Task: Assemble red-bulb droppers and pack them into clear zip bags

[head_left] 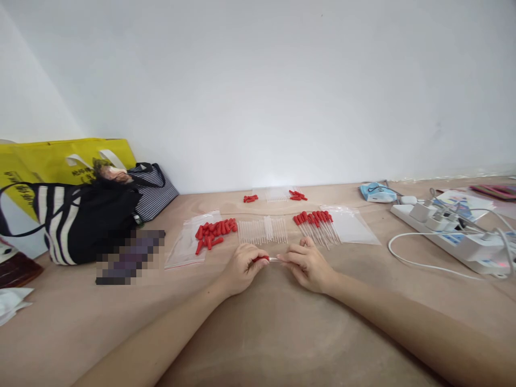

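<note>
My left hand (243,269) pinches a red rubber bulb (263,258), its open end facing right. Between the fingers of my right hand (308,267) is a thin clear dropper tube (274,259), whose left end meets the bulb; how far it sits inside is hidden. Just beyond my hands lies a row of bare clear tubes (258,231). Loose red bulbs (215,230) are piled on a clear plastic bag to the left. Several droppers with red bulbs fitted (316,223) lie side by side to the right.
A clear zip bag (357,228) lies right of the droppers. Farther right are a white power strip (455,242) with cables and a blue mask (378,192). A black bag (92,220) and a yellow bag (52,161) stand left. A white wall rises behind.
</note>
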Demonstrator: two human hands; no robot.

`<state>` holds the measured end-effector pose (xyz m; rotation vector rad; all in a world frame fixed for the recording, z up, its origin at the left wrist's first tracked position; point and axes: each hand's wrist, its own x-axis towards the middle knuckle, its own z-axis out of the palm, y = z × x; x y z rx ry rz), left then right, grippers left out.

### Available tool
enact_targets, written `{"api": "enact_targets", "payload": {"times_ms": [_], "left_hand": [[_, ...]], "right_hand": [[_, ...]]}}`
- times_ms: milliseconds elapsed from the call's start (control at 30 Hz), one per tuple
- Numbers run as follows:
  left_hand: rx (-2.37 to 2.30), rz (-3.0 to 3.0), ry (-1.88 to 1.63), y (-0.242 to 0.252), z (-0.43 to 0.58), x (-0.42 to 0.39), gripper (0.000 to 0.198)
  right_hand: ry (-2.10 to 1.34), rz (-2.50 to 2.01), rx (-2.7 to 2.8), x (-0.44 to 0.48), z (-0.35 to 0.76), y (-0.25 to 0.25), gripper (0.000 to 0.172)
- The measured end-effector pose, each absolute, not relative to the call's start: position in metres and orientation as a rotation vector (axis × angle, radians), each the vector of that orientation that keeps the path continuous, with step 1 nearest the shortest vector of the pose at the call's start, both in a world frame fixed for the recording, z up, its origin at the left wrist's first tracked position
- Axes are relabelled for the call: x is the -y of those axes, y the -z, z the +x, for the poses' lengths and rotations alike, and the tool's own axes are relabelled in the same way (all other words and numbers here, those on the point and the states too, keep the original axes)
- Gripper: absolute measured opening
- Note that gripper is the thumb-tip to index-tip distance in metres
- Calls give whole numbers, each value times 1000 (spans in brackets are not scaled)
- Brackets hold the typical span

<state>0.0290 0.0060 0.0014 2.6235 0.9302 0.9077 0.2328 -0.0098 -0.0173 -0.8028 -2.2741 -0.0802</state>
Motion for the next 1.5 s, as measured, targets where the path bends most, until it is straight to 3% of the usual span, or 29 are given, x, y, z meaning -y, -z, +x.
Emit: {"api": "enact_targets", "payload": {"times_ms": [267,1267,1500], "left_hand": [[-1011,2847,-901,2,29,-1,20],[-902,2955,-899,4,34,1,23],[-1015,2920,-878,-1,23,-5,16]], "right_hand": [[412,-718,2322,8,238,17,31],[276,-752,2344,3,221,22,24],[336,-848,2301,6,232,14,19]]}}
